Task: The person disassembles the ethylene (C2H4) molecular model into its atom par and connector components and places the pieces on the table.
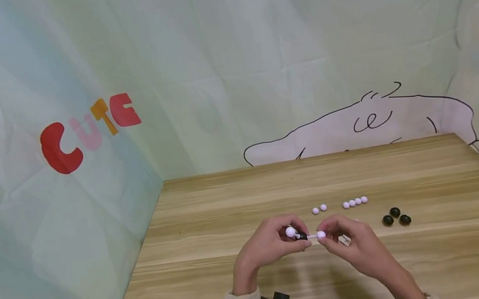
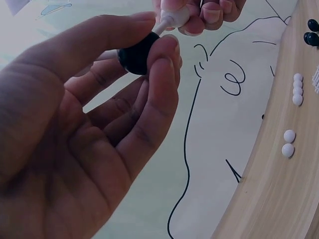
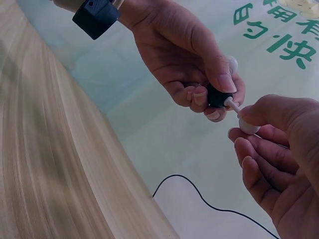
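Note:
Over the table, my left hand (image 1: 272, 243) pinches a black ball (image 2: 135, 57) between thumb and fingers. One white ball (image 1: 290, 232) stands out from it on a short stick. A second white stick (image 3: 233, 105) joins the black ball to another white ball (image 3: 249, 126) on the right. That white ball is pinched between the thumb and fingers of my right hand (image 1: 351, 244). Both hands hold the joined pieces in the air, their fingertips close together. Fingers cover part of the black ball in every view.
Two white balls (image 1: 316, 211) lie beyond the hands on the wooden table (image 1: 210, 200). Several more white balls (image 1: 352, 203) form a row to their right. Three black balls (image 1: 395, 212) sit farther right. White sticks (image 2: 316, 78) lie near the row, partly hidden by the right hand in the head view.

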Demonstrator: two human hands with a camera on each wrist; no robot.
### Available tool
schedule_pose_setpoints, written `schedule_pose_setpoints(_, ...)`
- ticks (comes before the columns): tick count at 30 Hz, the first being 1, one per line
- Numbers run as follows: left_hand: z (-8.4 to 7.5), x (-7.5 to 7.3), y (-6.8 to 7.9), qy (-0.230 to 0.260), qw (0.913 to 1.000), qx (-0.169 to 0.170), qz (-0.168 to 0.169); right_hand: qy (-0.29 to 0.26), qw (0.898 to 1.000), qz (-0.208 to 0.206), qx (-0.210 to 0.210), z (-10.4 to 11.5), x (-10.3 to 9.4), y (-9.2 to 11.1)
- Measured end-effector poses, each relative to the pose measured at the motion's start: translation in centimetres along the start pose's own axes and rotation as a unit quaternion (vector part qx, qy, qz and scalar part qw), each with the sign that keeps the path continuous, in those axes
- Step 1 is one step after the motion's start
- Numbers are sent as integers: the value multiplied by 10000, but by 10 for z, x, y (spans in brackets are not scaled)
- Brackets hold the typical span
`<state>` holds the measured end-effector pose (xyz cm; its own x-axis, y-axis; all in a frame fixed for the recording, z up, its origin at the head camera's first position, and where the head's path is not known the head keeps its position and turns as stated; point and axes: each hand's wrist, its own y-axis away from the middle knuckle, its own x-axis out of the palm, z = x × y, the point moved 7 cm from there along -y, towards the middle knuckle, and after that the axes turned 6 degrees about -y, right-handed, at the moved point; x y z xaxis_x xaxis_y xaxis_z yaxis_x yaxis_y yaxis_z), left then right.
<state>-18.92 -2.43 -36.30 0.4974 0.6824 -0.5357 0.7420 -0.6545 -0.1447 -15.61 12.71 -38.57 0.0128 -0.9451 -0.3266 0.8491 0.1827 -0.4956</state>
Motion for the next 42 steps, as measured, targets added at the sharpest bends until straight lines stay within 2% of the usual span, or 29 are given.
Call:
schedule_pose_setpoints(4, -1, -5, 4, -37, 9999, -160, -17, 144, 9997, -162, -103, -1, -4, 1)
schedule_pose_setpoints(8, 28, -24, 15, 63, 9975, -580, -395, 391, 9969, -680, 21, -9, -28, 4)
schedule_pose_setpoints(10, 33, -38, 22, 167, 9952, -706, -664, 514, 9941, -950, 109, -15, -41, 5)
schedule_pose_setpoints(12, 34, -44, 25, 182, 9948, -623, -784, 680, 9916, -1088, 155, -20, -48, 4)
schedule_pose_setpoints(14, 33, -45, 24, 86, 9954, -551, -783, 797, 9904, -1112, 203, -27, -48, 1)
schedule_pose_setpoints(17, 31, -38, 19, 11, 9967, -434, -686, 981, 9888, -1079, 322, -39, -41, -4)
schedule_pose_setpoints(22, 29, -26, 14, 112, 9968, -470, -633, 1279, 9851, -1007, 546, -57, -25, -13)
schedule_pose_setpoints(28, 27, -17, 10, 290, 9978, -373, -464, 1227, 9855, -948, 683, -74, -6, -22)
schedule_pose_setpoints(34, 27, -11, 8, 196, 9982, -402, -401, 1111, 9842, -788, 1132, -91, 14, -28)
schedule_pose_setpoints(39, 22, -9, 8, 138, 9978, -521, -383, 1427, 9769, -709, 1422, -100, 25, -32)
schedule_pose_setpoints(42, 13, -9, 10, 58, 9977, -570, -375, 1584, 9718, -652, 1621, -105, 30, -33)
